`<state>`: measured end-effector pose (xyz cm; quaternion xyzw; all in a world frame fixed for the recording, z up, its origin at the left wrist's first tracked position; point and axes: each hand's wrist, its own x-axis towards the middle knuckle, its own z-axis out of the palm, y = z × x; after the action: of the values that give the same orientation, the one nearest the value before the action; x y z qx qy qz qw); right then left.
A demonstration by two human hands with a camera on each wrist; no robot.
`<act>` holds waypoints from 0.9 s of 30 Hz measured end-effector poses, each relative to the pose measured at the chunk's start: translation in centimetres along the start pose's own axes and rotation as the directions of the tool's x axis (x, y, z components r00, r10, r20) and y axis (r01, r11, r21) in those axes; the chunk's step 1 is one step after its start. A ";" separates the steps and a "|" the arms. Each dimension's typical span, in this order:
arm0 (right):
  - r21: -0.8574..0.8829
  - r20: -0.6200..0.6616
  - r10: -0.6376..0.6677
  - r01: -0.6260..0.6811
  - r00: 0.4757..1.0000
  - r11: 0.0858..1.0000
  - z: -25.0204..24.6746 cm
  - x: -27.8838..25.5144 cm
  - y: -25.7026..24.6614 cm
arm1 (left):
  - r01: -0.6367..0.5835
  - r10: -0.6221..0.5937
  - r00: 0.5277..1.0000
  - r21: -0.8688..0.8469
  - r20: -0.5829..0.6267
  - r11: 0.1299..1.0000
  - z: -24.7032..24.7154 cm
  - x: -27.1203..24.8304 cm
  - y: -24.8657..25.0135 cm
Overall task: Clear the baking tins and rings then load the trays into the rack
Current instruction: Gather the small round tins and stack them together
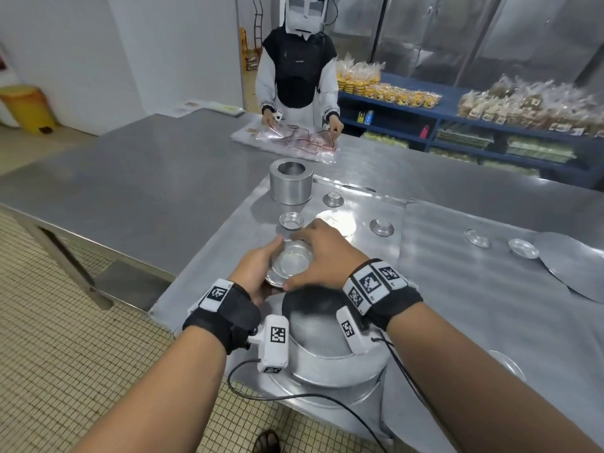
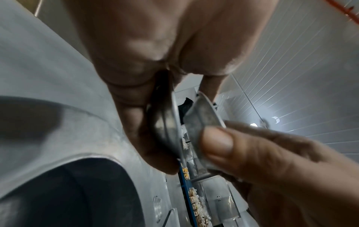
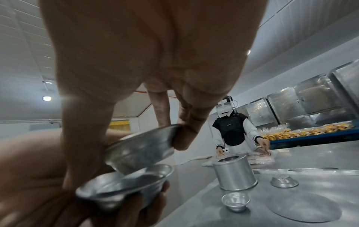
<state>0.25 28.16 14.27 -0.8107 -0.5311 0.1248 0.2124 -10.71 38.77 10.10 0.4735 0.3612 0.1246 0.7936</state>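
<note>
My left hand (image 1: 253, 273) cups a small fluted metal tin (image 3: 124, 188) from below, its fingers curled round it. My right hand (image 1: 327, 253) pinches a second small tin (image 1: 291, 261) by the rim from above, between thumb (image 2: 217, 142) and fingers. This upper tin (image 3: 139, 152) is tilted, with its lower edge inside the bottom tin. Both hover over the near tray (image 1: 225, 243), just beyond a large round tin (image 1: 327, 354). On the trays stand a tall metal ring (image 1: 291, 186) and several loose small tins (image 1: 292, 220).
A second tray (image 1: 457, 289) to the right carries more small tins (image 1: 523, 248) and a flat round disc (image 1: 575, 266). Another person (image 1: 299, 76) handles plastic bags across the steel table. Blue shelves (image 1: 441, 116) of packed bread stand at the right. The rack is not in view.
</note>
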 end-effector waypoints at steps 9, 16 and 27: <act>-0.078 0.065 0.014 -0.009 0.998 0.997 2.3 0.2 -1.8 | -0.071 0.079 0.993 0.085 -0.090 0.994 -1.2 -0.1 -0.8; -0.111 0.207 0.076 -0.054 0.975 0.992 0.8 4.9 -2.0 | -0.084 0.099 0.988 0.123 -0.120 0.989 -3.4 3.3 1.5; -0.200 0.116 0.367 -0.340 0.923 0.919 2.2 19.8 3.7 | -0.043 0.074 0.992 0.282 -0.099 0.958 -8.6 13.1 5.2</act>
<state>10.33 45.44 11.07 -0.8971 -0.3992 0.1750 0.0727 -6.58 54.27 6.02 0.5838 0.4038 0.1212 0.6938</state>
